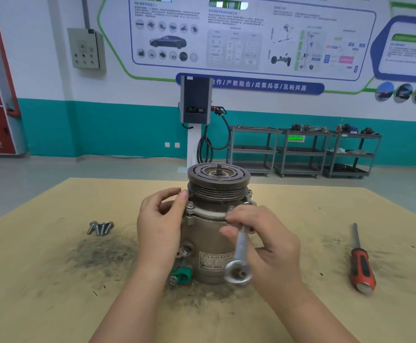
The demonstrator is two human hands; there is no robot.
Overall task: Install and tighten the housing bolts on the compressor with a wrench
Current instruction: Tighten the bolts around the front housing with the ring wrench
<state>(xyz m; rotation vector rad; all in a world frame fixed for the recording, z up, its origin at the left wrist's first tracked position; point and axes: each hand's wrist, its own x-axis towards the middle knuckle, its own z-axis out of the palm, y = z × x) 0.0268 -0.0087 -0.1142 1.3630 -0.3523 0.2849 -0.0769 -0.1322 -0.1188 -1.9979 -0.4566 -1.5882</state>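
One compressor [216, 219], wrench [240, 253], screwdriver [360, 261] (orange-handled); four loose bolts [100, 228].

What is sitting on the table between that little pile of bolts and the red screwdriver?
In the head view, the compressor stands between the bolts and the screwdriver, with both hands on it.

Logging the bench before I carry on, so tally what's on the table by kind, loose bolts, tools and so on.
Compressor: 1
Loose bolts, in one cluster left of it: 4, as far as can be told
Wrench, in the right hand: 1
Screwdriver, red and black, at the right: 1
Total: 7
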